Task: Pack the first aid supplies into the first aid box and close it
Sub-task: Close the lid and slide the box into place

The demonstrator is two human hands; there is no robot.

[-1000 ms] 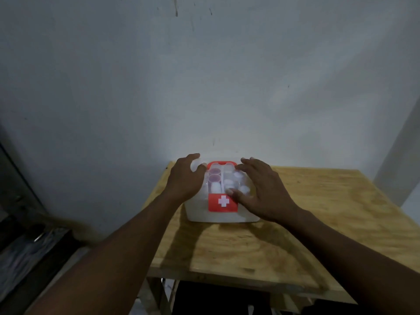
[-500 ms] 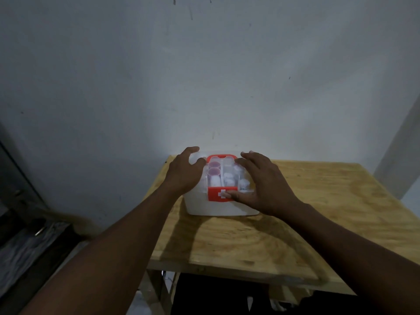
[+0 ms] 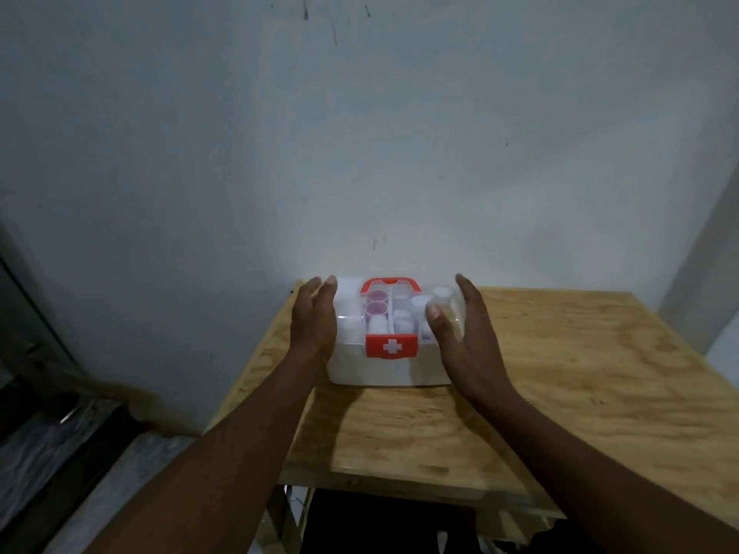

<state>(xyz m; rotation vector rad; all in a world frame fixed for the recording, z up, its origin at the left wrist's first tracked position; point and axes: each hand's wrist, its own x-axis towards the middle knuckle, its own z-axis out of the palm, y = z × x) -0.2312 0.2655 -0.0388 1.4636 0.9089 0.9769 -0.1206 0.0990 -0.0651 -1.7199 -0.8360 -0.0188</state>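
Observation:
A white first aid box (image 3: 390, 369) stands at the back left of the wooden table, against the wall. Its clear lid is down, with a red handle (image 3: 390, 283) on top and a red latch with a white cross (image 3: 391, 346) lying flat on the front. Through the lid I see several small white and pink containers (image 3: 376, 307). My left hand (image 3: 314, 319) is flat against the box's left side, fingers straight. My right hand (image 3: 460, 327) is at the right side, fingers spread, thumb over the lid's right part. Neither hand holds anything.
The plywood table (image 3: 560, 393) stretches to the right and toward me. A plain wall (image 3: 360, 153) rises just behind the box. On the floor at the left lies a dark slab or step (image 3: 52, 441). Dark space shows under the table's front edge.
Both hands came off the lid and latch and moved out to the box's two sides. The red latch now lies uncovered and flat on the front.

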